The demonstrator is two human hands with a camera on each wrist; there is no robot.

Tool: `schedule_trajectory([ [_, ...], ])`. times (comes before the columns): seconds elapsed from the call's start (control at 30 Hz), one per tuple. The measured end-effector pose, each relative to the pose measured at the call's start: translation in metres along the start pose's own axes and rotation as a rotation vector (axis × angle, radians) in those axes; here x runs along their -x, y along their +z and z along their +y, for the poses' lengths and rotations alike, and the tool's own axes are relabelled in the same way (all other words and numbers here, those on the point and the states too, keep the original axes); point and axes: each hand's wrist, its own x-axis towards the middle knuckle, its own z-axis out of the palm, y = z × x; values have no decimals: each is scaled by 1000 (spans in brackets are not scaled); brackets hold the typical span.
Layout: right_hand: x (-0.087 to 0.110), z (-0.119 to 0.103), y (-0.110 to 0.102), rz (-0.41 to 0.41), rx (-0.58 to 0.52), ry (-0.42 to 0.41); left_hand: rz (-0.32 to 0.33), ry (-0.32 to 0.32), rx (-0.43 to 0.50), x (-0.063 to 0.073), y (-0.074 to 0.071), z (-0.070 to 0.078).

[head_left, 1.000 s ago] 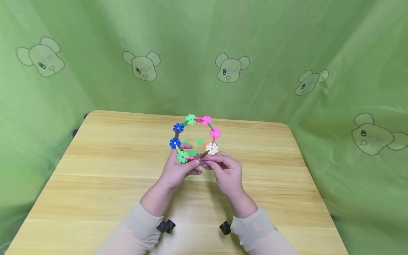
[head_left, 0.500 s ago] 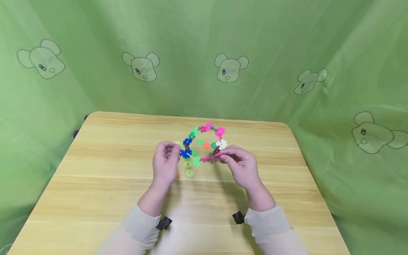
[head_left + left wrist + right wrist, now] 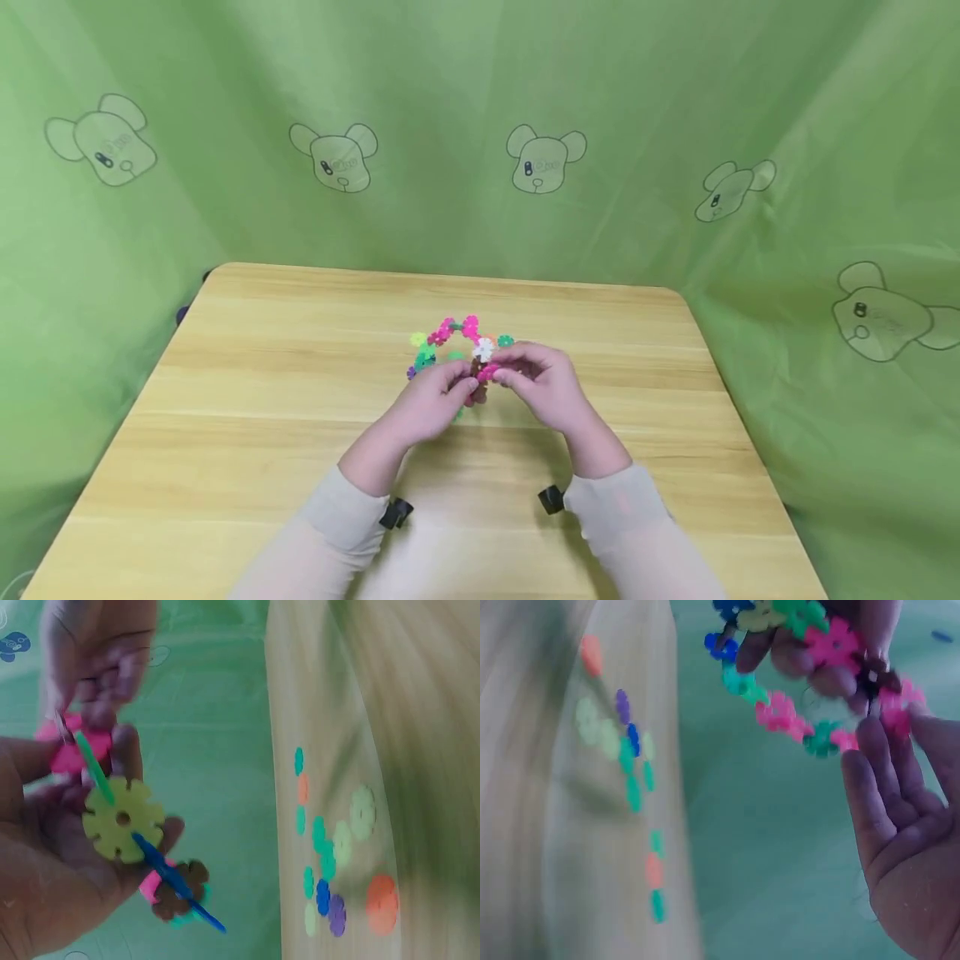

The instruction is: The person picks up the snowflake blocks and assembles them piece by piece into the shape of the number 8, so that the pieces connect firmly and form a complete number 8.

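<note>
A ring of interlocking snowflake discs [image 3: 471,325] is held above the table between both hands. My left hand [image 3: 431,404] grips its near side, by the pink disc [image 3: 71,754] in the left wrist view. A yellow disc [image 3: 142,810] and blue and brown ones hang over the left palm. The right hand [image 3: 547,387] pinches a bright pink disc [image 3: 896,709] between thumb and fingertips, close against the brown disc [image 3: 478,365]. Just above these sits a white disc [image 3: 483,348]. Fingers hide part of the joint and the ring's near left side.
Several loose discs lie on the wooden table [image 3: 300,375] beneath the ring, among them an orange one [image 3: 382,904], a purple one [image 3: 622,706] and a green one [image 3: 506,341]. A green curtain [image 3: 450,67] hangs behind and along the sides.
The left hand let go of the ring and drew left, then came back to grip it. The right hand has kept its pinch. The ring now stands lower and more tilted.
</note>
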Motion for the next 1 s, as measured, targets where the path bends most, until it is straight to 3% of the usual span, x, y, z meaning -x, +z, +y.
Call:
schedule_trajectory([
  [0.07,-8,19,-4,73,36,99,60,-31,-23,-1,-2,-2],
  [0.17,-20,57,-8,151,187,279,127,-73,-51,-1,-4,-4],
  [0.3,-31,98,-6,80,444,441,141,-95,-68,-1,-4,-5],
  [0.37,-37,108,-3,43,538,461,141,-87,-62,-1,-4,-6],
  [0.5,-46,121,1,63,621,487,136,-68,-28,1,-2,-4],
  [0.87,-58,135,3,100,690,564,123,-51,-69,1,1,-4],
  [1.0,-61,134,0,105,643,585,128,-46,-75,1,2,-4],
])
